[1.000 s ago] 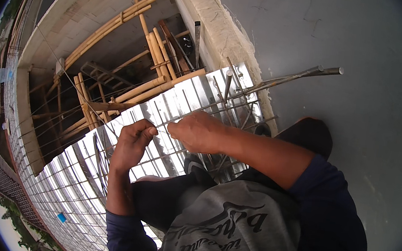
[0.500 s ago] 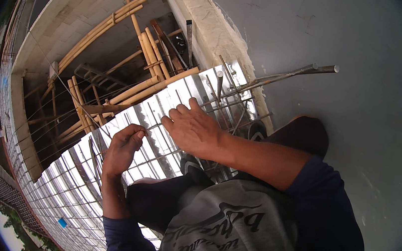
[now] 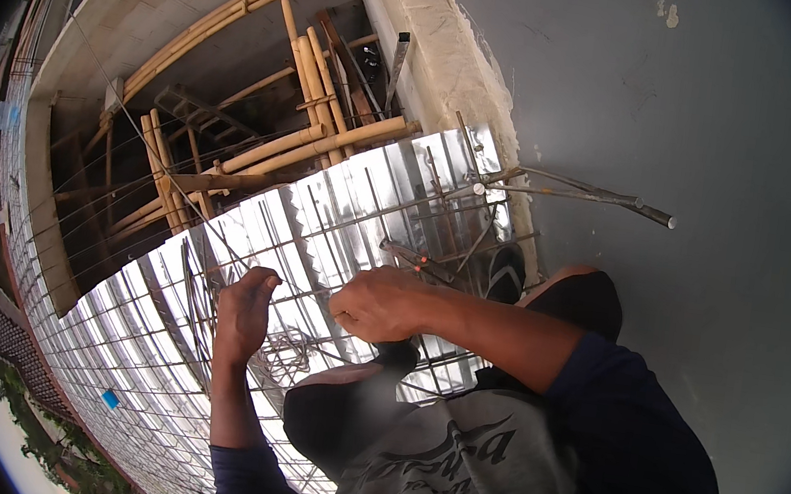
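Rebar mesh [image 3: 302, 296] lies beneath left hand [image 3: 245, 313]; beneath right hand [image 3: 381, 303].

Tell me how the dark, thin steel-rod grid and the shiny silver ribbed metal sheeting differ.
The dark, thin steel-rod grid is open, with gaps between its rods, while the shiny silver ribbed metal sheeting forms broad panels. The grid looks dull; the sheeting gleams brightly. The grid lies over the sheeting, though I can't tell where they touch. Both look metallic and stretch away toward the person's left.
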The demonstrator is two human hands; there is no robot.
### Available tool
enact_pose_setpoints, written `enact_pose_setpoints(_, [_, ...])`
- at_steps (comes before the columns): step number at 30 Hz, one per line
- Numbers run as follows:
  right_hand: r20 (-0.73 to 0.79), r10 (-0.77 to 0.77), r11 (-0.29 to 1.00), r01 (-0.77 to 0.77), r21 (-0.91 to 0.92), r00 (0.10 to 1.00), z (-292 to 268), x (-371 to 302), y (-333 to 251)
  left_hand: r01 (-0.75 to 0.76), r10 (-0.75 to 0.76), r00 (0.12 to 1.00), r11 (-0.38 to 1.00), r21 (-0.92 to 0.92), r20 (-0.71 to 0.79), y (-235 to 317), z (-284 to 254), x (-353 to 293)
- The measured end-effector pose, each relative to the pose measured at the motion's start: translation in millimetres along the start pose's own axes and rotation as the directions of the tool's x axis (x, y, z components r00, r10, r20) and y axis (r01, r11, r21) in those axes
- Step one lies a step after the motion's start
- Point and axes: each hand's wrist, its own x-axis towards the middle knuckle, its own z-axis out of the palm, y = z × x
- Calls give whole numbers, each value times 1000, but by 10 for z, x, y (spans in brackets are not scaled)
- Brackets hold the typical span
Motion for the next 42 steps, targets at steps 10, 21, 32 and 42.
enact_pose_setpoints(10, [27, 144, 989, -144, -18, 989, 192, -380, -560, -12, 13, 999, 1000, 13, -42, 498, -391, -758])
enact_pose_setpoints(21, [-282, 296, 919, -192, 345, 913, -793, -941, -1550, 297, -273, 954, 917, -268, 123, 1049, -1249, -1747])
enact_pose_setpoints(32, [188, 55, 833, -149, 533, 981, -977, -1267, -2927, 287, -284, 958, 953, 95, -46, 1246, -1772, -2306])
enact_pose_setpoints(42, [259, 148, 986, -164, 40, 955, -832, -1681, -2950, 171, -153, 980, 974, 145, -131, 2004, -1976, -2786])
